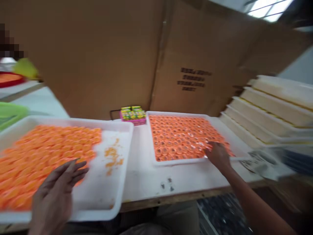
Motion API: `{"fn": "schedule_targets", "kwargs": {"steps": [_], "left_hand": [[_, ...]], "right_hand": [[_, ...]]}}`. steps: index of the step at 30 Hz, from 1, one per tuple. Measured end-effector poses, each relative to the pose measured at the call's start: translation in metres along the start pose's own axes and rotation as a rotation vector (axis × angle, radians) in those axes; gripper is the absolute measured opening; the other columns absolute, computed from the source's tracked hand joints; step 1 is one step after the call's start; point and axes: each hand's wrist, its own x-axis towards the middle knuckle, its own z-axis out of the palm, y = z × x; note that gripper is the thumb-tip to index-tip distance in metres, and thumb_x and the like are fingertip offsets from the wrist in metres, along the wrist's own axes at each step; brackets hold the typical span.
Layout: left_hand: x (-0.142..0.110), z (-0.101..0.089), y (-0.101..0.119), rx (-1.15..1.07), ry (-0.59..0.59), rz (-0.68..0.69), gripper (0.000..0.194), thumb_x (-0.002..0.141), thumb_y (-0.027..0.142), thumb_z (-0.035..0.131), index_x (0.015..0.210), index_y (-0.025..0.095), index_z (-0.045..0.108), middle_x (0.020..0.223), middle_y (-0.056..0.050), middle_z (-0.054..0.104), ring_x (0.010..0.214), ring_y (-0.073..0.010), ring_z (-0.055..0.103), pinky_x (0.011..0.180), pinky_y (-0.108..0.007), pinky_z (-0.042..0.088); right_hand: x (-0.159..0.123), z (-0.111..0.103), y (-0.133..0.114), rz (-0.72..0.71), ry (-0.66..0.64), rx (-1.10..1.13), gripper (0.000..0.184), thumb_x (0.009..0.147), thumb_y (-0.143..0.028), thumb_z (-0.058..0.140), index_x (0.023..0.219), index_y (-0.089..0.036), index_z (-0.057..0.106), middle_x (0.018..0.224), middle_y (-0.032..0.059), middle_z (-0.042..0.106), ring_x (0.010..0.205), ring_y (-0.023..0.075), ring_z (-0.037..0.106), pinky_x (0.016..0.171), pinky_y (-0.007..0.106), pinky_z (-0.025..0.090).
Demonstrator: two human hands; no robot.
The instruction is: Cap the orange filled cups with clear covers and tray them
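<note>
Over the left white tray [117, 129], my left hand [60, 186] hovers with its fingers stretched out and a little apart. Beneath it lie rows of orange round pieces [56, 147], close together. My right hand [218, 156] reaches to the front right part of a second white tray [176, 163]. Its fingers are pinched together at the orange pieces with dark centres [176, 137]; whatever they hold is too small to tell. Some shiny clear bits show on these pieces near the fingertips. On the table in front lie several small clear pieces with dark spots [170, 185].
A tall cardboard sheet [105, 58] stands behind the trays. Between them, at the back, is a pink box with yellow-green packets [133, 114]. Stacked white trays [274, 111] rise at the right. A green basket [12, 112] and part of another person are at the left.
</note>
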Motion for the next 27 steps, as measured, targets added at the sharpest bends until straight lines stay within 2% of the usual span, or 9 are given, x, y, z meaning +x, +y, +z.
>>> {"fn": "schedule_targets", "kwargs": {"steps": [2, 4, 7, 10, 12, 15, 17, 20, 27], "left_hand": [[0.004, -0.008, 0.001, -0.116, 0.078, 0.022, 0.015, 0.065, 0.026, 0.073, 0.078, 0.02, 0.067, 0.077, 0.0, 0.072, 0.067, -0.0173, 0.066, 0.062, -0.027, 0.053], [0.008, -0.009, 0.001, -0.179, 0.115, 0.032, 0.015, 0.069, 0.027, 0.069, 0.082, 0.019, 0.066, 0.079, -0.002, 0.072, 0.067, -0.0165, 0.066, 0.062, -0.025, 0.052], [0.01, -0.008, 0.002, -0.263, 0.192, -0.003, 0.016, 0.075, 0.03, 0.062, 0.084, 0.017, 0.065, 0.081, -0.005, 0.071, 0.071, -0.0155, 0.065, 0.066, -0.025, 0.051], [0.012, -0.009, 0.003, -0.387, 0.265, -0.017, 0.017, 0.078, 0.032, 0.057, 0.082, 0.018, 0.065, 0.086, -0.005, 0.068, 0.08, -0.0164, 0.064, 0.073, -0.027, 0.05], [0.014, -0.011, 0.003, -0.45, 0.292, -0.028, 0.018, 0.079, 0.032, 0.055, 0.082, 0.018, 0.065, 0.089, -0.005, 0.066, 0.084, -0.0173, 0.063, 0.075, -0.029, 0.049], [0.017, -0.013, 0.002, -0.506, 0.312, -0.075, 0.018, 0.08, 0.034, 0.055, 0.083, 0.018, 0.064, 0.094, -0.005, 0.063, 0.088, -0.0178, 0.06, 0.077, -0.03, 0.048], [0.018, -0.014, 0.0, -0.522, 0.313, -0.107, 0.019, 0.081, 0.034, 0.055, 0.085, 0.017, 0.065, 0.097, -0.005, 0.062, 0.09, -0.0178, 0.059, 0.078, -0.03, 0.047], [0.019, -0.014, -0.002, -0.527, 0.297, -0.125, 0.022, 0.082, 0.035, 0.055, 0.09, 0.018, 0.064, 0.101, -0.006, 0.062, 0.094, -0.0183, 0.058, 0.078, -0.03, 0.046], [0.018, -0.014, -0.003, -0.498, 0.267, -0.132, 0.018, 0.078, 0.032, 0.062, 0.09, 0.02, 0.063, 0.102, -0.003, 0.063, 0.09, -0.0158, 0.058, 0.077, -0.029, 0.045]], "right_hand": [[0.001, 0.004, -0.028, -0.141, 0.155, 0.036, 0.029, 0.074, -0.027, 0.055, 0.098, -0.011, 0.061, 0.098, 0.0186, 0.06, 0.094, 0.0326, 0.056, 0.077, 0.045, 0.045], [-0.005, 0.005, -0.078, -0.276, 0.182, 0.193, 0.029, 0.077, -0.032, 0.054, 0.099, -0.015, 0.061, 0.1, 0.0146, 0.061, 0.093, 0.0295, 0.057, 0.078, 0.043, 0.047], [-0.026, 0.003, -0.18, -0.496, 0.004, 0.547, 0.021, 0.083, -0.03, 0.052, 0.098, -0.019, 0.061, 0.1, 0.0083, 0.062, 0.084, 0.0201, 0.061, 0.075, 0.035, 0.05], [-0.049, 0.009, -0.284, -0.77, -0.291, 0.766, 0.017, 0.085, -0.022, 0.052, 0.099, -0.02, 0.062, 0.1, 0.0058, 0.062, 0.079, 0.0148, 0.061, 0.073, 0.029, 0.05], [-0.059, 0.019, -0.342, -0.938, -0.432, 0.762, 0.022, 0.084, -0.021, 0.056, 0.105, -0.02, 0.061, 0.104, 0.0063, 0.062, 0.09, 0.0163, 0.06, 0.078, 0.029, 0.049], [-0.064, 0.041, -0.407, -1.029, -0.561, 0.556, 0.03, 0.082, -0.025, 0.06, 0.111, -0.016, 0.059, 0.11, 0.0094, 0.059, 0.098, 0.0186, 0.058, 0.083, 0.03, 0.047], [-0.062, 0.055, -0.434, -1.063, -0.597, 0.43, 0.031, 0.08, -0.024, 0.062, 0.109, -0.015, 0.06, 0.111, 0.0103, 0.059, 0.102, 0.0205, 0.056, 0.085, 0.032, 0.045], [-0.059, 0.071, -0.454, -1.112, -0.632, 0.348, 0.025, 0.075, -0.023, 0.065, 0.099, -0.016, 0.063, 0.102, 0.0082, 0.061, 0.097, 0.0212, 0.056, 0.082, 0.031, 0.044], [-0.06, 0.08, -0.452, -1.146, -0.642, 0.29, 0.024, 0.075, -0.023, 0.063, 0.098, -0.017, 0.06, 0.089, 0.0052, 0.061, 0.082, 0.0195, 0.056, 0.07, 0.028, 0.041]]}}
